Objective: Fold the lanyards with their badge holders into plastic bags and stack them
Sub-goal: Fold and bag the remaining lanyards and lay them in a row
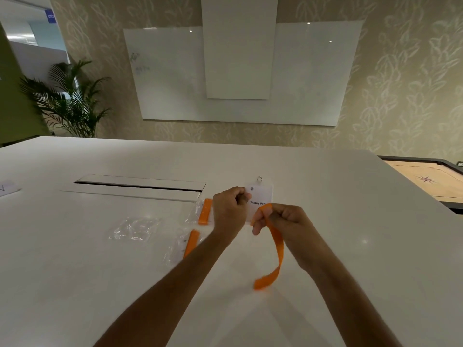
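Left hand (231, 209) curled, pinches left edge of badge holder (260, 196) above white desk (350, 221). Right hand (283, 219) curled, pinches orange lanyard (276, 246) (loop hangs down, blurred). Left of hands: two bags (194, 227) each with folded lanyard inside, one empty bag (134, 227).

Office meeting room: glossy white wall-mounted whiteboards (238, 71) at upper centre, large white conference table (325, 196) with recessed cable hatch (140, 185), potted palm (70, 101) at left.
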Motion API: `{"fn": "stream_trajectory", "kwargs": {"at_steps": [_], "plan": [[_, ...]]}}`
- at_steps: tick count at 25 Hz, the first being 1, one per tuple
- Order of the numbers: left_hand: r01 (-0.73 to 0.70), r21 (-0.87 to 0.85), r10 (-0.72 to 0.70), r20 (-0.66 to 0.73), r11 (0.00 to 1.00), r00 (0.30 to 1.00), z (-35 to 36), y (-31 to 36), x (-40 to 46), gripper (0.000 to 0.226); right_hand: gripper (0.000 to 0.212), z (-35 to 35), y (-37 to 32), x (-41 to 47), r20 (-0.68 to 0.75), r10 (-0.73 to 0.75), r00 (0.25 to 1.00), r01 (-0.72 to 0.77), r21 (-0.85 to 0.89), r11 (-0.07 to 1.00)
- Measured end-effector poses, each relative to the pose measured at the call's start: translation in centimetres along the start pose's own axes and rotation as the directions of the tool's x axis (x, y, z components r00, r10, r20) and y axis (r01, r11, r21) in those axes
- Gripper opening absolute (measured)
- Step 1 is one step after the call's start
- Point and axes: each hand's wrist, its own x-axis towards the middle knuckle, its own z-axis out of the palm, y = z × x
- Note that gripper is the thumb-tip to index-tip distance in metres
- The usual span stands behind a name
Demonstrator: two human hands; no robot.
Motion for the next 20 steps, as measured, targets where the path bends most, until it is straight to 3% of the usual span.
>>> {"fn": "stream_trajectory", "kwargs": {"at_steps": [6, 13, 20], "plan": [[-0.019, 0.058, 0.014, 0.080, 0.998, 0.997, 1.2, -1.2, -1.5, 0.022, 0.035, -1.4, -2.1, 0.8, -0.128, -0.089, 0.988, 0.102, 0.097, 0.990], [-0.060, 0.164, 0.034, 0.157, 0.985, 0.987, 1.3, -1.5, -2.4, 0.027, 0.031, -3.3, -4.3, 3.0, -0.237, -0.237, 0.942, 0.243, -0.006, 0.970], [-0.122, 0.071, 0.106, 0.194, 0.990, 0.975, 1.6, -1.0, -2.4, 0.020, 0.028, -5.5, -5.0, 6.5, -0.306, -0.335, 0.891, 0.308, -0.134, 0.942]]}}
